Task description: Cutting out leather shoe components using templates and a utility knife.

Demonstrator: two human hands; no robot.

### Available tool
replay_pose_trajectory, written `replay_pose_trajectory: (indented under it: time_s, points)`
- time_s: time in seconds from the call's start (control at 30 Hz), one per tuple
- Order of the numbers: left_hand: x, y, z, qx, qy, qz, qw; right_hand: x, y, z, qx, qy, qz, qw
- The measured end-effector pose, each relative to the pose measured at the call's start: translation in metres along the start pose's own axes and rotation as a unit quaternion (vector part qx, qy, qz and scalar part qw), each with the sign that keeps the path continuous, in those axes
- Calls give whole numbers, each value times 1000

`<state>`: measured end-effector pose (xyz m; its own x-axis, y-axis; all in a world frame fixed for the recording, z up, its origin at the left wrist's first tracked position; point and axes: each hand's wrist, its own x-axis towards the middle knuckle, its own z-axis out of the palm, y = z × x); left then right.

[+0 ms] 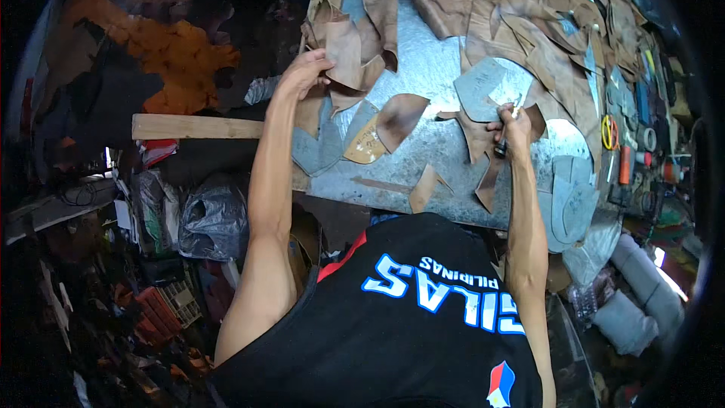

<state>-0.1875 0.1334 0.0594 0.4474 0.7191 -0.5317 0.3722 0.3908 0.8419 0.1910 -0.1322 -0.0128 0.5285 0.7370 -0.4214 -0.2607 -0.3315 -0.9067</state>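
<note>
At the table's left edge, my left hand (306, 74) pinches the edge of a brown leather piece (344, 54), which lies with other cut pieces. My right hand (516, 130) is closed around a slim tool with a dark handle end (501, 149); its kind is hard to make out. Just beyond that hand lies a grey template (480, 91) with pen marks, over brown leather scraps (474, 136). Between my hands are a pointed brown leather piece (402, 121) and a tan template (365, 143).
Leather offcuts (521, 23) heap across the far side of the metal-topped table (340, 185). Grey templates (572, 204) stack at its right edge, near yellow-handled scissors (609, 133) and rolls. A wooden bar (196, 127) juts out left. Orange-brown leather (181, 57) hangs or lies beyond.
</note>
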Motion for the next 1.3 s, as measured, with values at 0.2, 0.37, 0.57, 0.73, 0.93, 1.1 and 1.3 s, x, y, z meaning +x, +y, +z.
replay_pose_trajectory:
  time_s: [0.2, 0.37, 0.57, 0.73, 0.93, 1.1, 1.3]
  points:
    - [35, -29, -8, 93, 15, -32, 995, 10, 11, -9, 9, -6, -13, 1000]
    - [38, -33, -7, 51, 16, -26, 998, -4, -5, -4, 19, 28, -3, 999]
    - [-2, 3, -11, -1, -9, 46, 999, -85, -47, -6, 38, 79, -71, 994]
    - [-1, 67, 46, -8, -138, 133, 981, -140, -52, -52, 140, 77, -84, 983]
    - [93, 62, 170, -73, -208, 129, 967, -173, -66, -79, 113, 29, -83, 990]
    - [116, 43, 211, 33, -96, 112, 988, -185, -82, -91, -120, 82, -58, 988]
    - [-31, -12, 265, 392, 3, 227, 892, -186, -106, -126, -391, 221, -291, 845]
